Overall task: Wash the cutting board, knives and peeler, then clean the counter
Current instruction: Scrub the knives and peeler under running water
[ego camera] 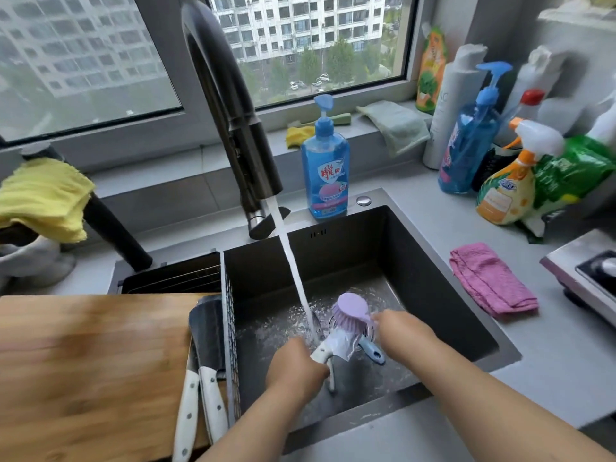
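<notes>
Two bare forearms are reached from the near edge into the sink [433, 261]. The left hand [295, 368] is curled round a white handle [321, 353], gripped with knuckles up under the water stream [293, 261] from the faucet [233, 111]; whether this is a knife or the peeler cannot be told, as its working end is blurred. The right hand [403, 331] is bent at the wrist, its fingers closed on a purple brush [351, 310] held bristles-down against that item. A blue-handled tool [373, 353] lies on the sink floor just beneath. The cutting board [93, 361] is laid across the sink's left side, and two white-handled knives [203, 388] are rested at its right edge, beside a wire rack [231, 328]. A pink cloth [490, 281] lies on the counter [550, 361] right of the sink, a soap bottle [325, 161] at the back rim.
</notes>
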Demonstrator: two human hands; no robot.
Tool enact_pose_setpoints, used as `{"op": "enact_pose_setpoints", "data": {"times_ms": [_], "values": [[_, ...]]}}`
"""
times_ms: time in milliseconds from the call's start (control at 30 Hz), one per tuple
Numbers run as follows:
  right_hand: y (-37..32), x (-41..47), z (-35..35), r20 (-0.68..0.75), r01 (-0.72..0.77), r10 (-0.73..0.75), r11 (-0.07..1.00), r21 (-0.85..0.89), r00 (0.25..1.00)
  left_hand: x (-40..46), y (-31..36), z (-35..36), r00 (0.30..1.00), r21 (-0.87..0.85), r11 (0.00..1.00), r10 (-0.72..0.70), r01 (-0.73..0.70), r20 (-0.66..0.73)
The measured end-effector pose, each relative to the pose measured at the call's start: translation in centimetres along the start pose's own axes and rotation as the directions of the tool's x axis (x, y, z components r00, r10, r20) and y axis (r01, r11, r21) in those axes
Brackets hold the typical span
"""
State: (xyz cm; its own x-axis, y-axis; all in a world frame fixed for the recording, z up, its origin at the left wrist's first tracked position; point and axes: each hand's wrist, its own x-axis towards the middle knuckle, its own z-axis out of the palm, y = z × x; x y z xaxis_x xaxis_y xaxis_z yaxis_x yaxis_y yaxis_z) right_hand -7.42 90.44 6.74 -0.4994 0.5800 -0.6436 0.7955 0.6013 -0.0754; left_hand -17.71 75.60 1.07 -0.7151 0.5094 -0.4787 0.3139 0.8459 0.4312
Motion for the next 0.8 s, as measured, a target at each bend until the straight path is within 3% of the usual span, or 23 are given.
{"op": "enact_pose_setpoints", "data": {"times_ms": [67, 200, 367, 567, 700, 800], "values": [[0.5, 0.1, -0.4, 0.007, -0.031, 0.031, 0.999, -0.013, 0.999, 0.0, 0.3, -0.2, 1.0, 0.0, 1.0, 0.006, -0.006, -0.002], [0.0, -1.5, 0.1, -0.067, 0.123, -0.12, 0.992, 0.038, 0.991, 0.4, 0.9, -0.9, 1.0, -0.031, 0.999, -0.009, 0.008, -0.021], [1.0, 0.8, -0.6, 0.007, -0.049, 0.049, 0.998, 0.027, 0.999, 0.5, 1.6, -1.2, 1.0, 0.01, 1.0, -0.017, 0.017, 0.001], [0.6, 0.0, -0.2, -0.033, 0.08, -0.081, 0.997, -0.015, 0.996, 1.1, 2.1, -1.2, 0.998, -0.045, 0.998, -0.05, 0.051, 0.023], [2.3, 1.2, -1.5, -0.103, -0.029, 0.044, 0.99, 0.14, 0.994, 0.9, 2.4, -0.8, 0.98, -0.215, 0.97, -0.074, 0.113, 0.183], [3.9, 0.9, -1.8, -0.235, -0.012, 0.075, 0.966, 0.259, 0.969, 1.2, 2.6, -0.7, 0.944, -0.385, 0.893, -0.114, 0.234, 0.311]]}}
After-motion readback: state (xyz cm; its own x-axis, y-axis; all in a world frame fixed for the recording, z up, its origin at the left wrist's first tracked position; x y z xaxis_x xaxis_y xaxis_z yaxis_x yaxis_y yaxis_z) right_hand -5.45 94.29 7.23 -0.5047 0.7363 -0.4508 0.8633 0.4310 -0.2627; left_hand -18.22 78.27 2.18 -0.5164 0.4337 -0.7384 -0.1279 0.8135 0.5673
